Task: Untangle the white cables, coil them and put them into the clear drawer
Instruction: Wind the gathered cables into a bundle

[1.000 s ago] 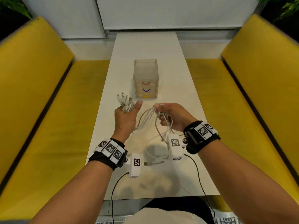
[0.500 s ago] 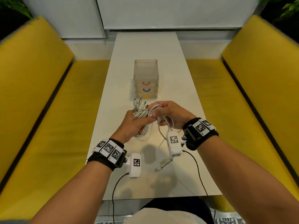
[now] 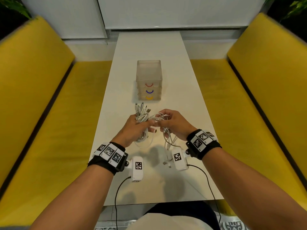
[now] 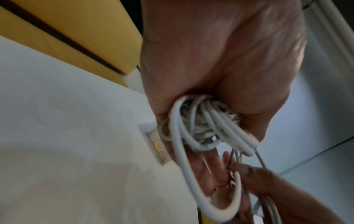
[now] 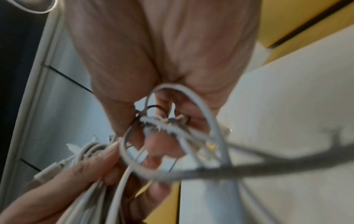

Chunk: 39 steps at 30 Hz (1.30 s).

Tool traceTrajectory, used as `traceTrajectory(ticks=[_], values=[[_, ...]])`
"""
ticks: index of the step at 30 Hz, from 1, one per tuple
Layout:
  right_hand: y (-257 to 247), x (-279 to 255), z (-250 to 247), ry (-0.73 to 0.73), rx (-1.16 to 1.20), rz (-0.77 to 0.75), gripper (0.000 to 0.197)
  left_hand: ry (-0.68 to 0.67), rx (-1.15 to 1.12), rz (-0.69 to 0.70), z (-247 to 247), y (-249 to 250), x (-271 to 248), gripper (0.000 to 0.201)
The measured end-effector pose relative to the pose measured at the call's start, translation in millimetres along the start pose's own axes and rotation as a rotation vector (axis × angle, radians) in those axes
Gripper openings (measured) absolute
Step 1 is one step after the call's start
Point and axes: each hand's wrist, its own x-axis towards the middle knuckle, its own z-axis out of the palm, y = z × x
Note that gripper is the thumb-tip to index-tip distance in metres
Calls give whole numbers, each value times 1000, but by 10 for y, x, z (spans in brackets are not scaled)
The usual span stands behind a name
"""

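A bundle of white cables (image 3: 143, 117) hangs between both hands above the white table (image 3: 149, 47). My left hand (image 3: 132, 128) grips a coiled bunch of them, with several plug ends sticking up past the fingers. In the left wrist view the cable loops (image 4: 193, 136) come out of the closed fist. My right hand (image 3: 172, 122) pinches strands of the same bundle just to the right, and loose ends dangle under it toward the table. The right wrist view shows a cable loop (image 5: 191, 115) around its fingers. The clear drawer unit (image 3: 148, 80) stands behind the hands with its three drawers closed.
Yellow bench seats (image 3: 49, 113) run along both sides of the narrow table. The drawer fronts carry red, blue and yellow handles (image 3: 149, 92). Black wires from the wrist cameras trail over the table's near edge (image 3: 166, 202).
The two hands came together over the table. The left hand closed round the cable bunch and shifted right; the right hand keeps feeding strands toward it.
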Motion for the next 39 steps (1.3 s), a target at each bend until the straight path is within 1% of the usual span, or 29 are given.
traceTrajectory(ticks=[2, 4, 6, 8, 10, 11, 12, 14, 17, 19, 21, 24, 26, 27, 28, 29, 32, 34, 35, 37, 39], values=[[-5, 21, 12, 93, 54, -24, 26, -84, 29, -5, 28, 10, -3, 17], [-51, 56, 21, 132, 102, -16, 29, -152, 9, -10, 54, 6, -10, 23], [-99, 68, 24, 121, 155, -5, 34, -193, -10, -15, 62, -5, -1, 26], [-122, 67, 6, 85, 207, 3, 40, -204, 37, -3, 59, 12, 2, 19], [-120, 64, -21, 50, 236, 9, 42, -174, 88, 13, 28, 23, 16, 6], [-118, 59, -29, 42, 214, 8, 42, -139, 97, 22, 4, 32, 25, 6], [-110, 49, -34, 42, 158, 6, 40, -101, 91, 24, -25, 29, 43, 8], [-78, 17, -43, 42, -11, -8, 36, -56, 69, 29, -77, 35, 72, 2], [13, -25, -62, -30, -217, 3, 29, -13, 44, 54, -94, 13, 80, 12], [77, -33, -68, -64, -324, 7, 25, 14, -38, 80, -91, -29, 72, 19], [155, -30, -53, -46, -400, -22, 25, 58, -136, 98, -79, -100, 88, 23], [300, -50, 29, 16, -465, -86, 29, 145, -191, 99, -57, -199, 114, 23], [408, -69, 67, 54, -515, -83, 34, 197, -220, 106, -64, -213, 113, 17], [451, -81, 69, 76, -537, -75, 33, 223, -249, 108, -89, -210, 117, 12], [501, -83, 55, 94, -560, -75, 27, 245, -277, 101, -121, -203, 128, 9], [545, -89, 40, 103, -571, -84, 20, 255, -293, 90, -153, -191, 137, 9], [588, -101, 45, 89, -481, -92, 19, 252, -296, 64, -215, -199, 143, 13], [527, -126, 72, 78, -406, -111, 11, 250, -317, 49, -222, -231, 141, 17], [488, -145, 83, 75, -375, -121, 10, 254, -328, 39, -219, -243, 147, 19], [419, -180, 101, 76, -315, -113, 17, 256, -346, 13, -212, -254, 149, 23], [397, -161, 115, 93, -225, -77, 21, 254, -360, -3, -212, -259, 140, 22]])
